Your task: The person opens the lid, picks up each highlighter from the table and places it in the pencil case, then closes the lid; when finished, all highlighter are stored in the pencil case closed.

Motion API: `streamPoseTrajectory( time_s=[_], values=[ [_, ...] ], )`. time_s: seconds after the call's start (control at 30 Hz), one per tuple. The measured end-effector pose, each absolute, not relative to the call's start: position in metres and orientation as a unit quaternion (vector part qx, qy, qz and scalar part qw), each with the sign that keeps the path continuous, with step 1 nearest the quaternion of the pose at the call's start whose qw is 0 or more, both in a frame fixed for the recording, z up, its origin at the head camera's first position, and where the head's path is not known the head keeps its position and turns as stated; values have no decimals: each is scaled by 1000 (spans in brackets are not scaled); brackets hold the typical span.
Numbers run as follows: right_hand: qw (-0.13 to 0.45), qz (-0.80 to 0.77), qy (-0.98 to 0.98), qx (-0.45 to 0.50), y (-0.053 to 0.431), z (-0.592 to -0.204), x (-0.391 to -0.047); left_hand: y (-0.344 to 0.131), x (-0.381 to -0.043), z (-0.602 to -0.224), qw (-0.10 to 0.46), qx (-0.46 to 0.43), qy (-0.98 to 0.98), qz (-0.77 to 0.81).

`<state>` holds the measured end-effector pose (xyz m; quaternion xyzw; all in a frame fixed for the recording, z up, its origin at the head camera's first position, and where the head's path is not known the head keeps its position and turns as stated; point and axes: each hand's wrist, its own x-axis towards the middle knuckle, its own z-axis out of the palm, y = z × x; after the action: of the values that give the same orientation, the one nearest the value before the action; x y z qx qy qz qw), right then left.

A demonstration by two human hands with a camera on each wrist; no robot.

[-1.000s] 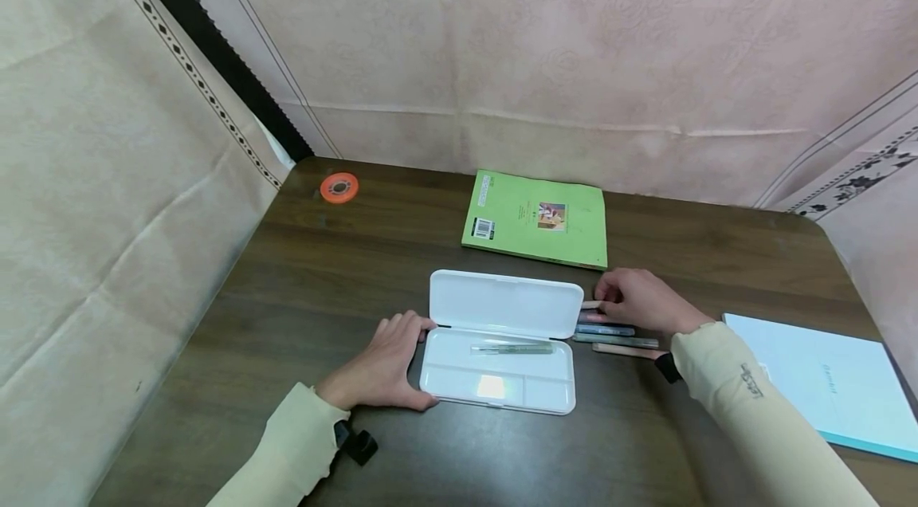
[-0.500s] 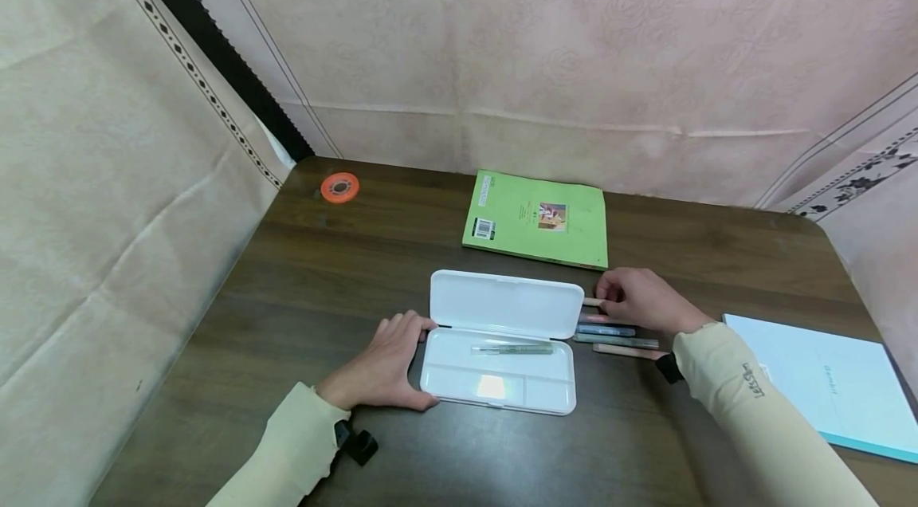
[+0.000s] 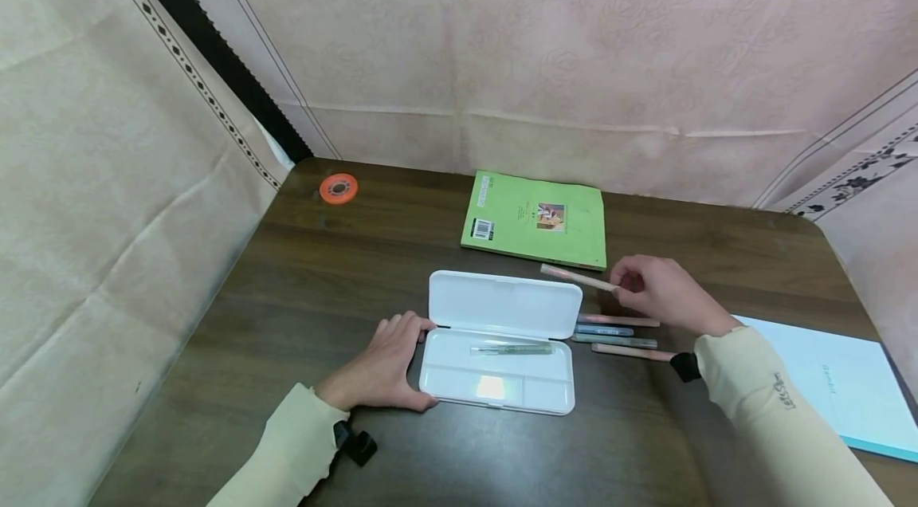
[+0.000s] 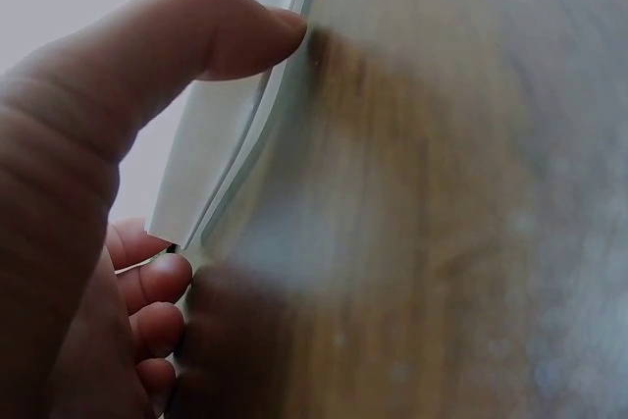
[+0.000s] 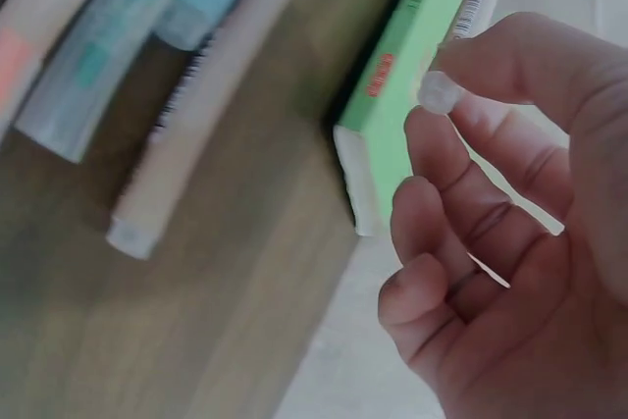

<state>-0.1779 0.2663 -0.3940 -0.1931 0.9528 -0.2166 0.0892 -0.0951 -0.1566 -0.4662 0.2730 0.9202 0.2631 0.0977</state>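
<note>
A white pencil case [image 3: 459, 389] lies with its lid raised on the dark wooden table, a slim clear pen [image 3: 511, 349] in its rear compartment. My left hand [image 3: 383, 367] grips the case's left end, thumb at the front edge and fingers at the back corner. In the left wrist view the thumb [image 4: 186, 31] presses the case's side. Between thumb and fingertip my right hand [image 3: 663, 292] pinches a pale pink pen [image 3: 574, 276] by one end, raised behind the lid. Below that hand lie several pens, among them a pink pen [image 3: 624, 321] and a blue pen [image 3: 606, 330].
Behind the case a green book [image 3: 512, 208] lies flat. To the right is a light blue book [image 3: 825, 379], partly under the right forearm in this view. An orange ring-shaped roll [image 3: 339, 188] sits at the far left corner. Pale cloth [image 3: 531, 76] hangs behind the table.
My right hand has lifted the pale pink pen from beside the case and moved slightly up and right, the pen now angled over the lid's rear corner. My left hand stays put.
</note>
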Motion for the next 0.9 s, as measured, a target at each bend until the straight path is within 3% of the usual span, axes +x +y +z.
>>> streamPoseTrajectory(
  time_s=[0.2, 0.53, 0.9],
  values=[
    [49, -236, 952, -187, 267, -374, -168, -157, -95, -468, 93, 275, 921, 262],
    [-71, -292, 938, -172, 269, -352, -152, -156, -96, -467, 104, 272, 920, 262],
    [-35, -440, 892, -102, 254, -350, -126, -157, -96, -465, 109, 270, 920, 263]
  ],
)
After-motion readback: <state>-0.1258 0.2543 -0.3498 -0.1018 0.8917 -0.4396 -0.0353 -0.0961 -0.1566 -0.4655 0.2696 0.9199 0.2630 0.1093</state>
